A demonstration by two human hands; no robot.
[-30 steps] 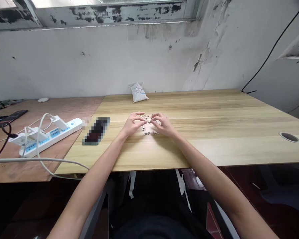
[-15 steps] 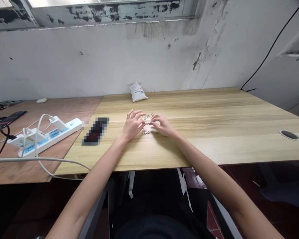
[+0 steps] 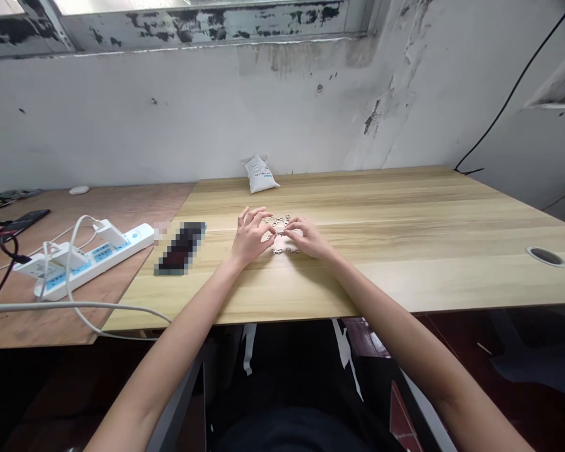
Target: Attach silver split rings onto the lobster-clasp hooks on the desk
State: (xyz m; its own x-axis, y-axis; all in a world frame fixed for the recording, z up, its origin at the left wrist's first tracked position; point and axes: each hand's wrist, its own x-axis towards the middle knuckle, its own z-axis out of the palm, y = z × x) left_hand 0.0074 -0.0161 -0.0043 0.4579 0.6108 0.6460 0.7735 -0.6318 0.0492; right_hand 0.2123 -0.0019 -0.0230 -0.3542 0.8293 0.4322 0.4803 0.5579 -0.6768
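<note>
Several small silver metal clasps (image 3: 279, 221) lie in a loose cluster on the light wooden table (image 3: 405, 251). My left hand (image 3: 250, 235) and my right hand (image 3: 308, 237) meet over the cluster, fingertips pinched together on one small clasp (image 3: 277, 235) between them. The other fingers of my left hand are raised and spread. Two more clasps (image 3: 285, 251) lie just in front of my hands, towards me.
A small white bag (image 3: 259, 173) stands by the wall behind the cluster. A blurred dark phone (image 3: 181, 247) lies left of my hands. A white power strip (image 3: 87, 254) with plugs and cables sits on the brown table at left. A cable hole (image 3: 545, 255) is at right.
My left hand has drawn slightly back and its free fingers have lifted and spread. My right hand stays almost still. A person's fingers now show at the far left edge.
</note>
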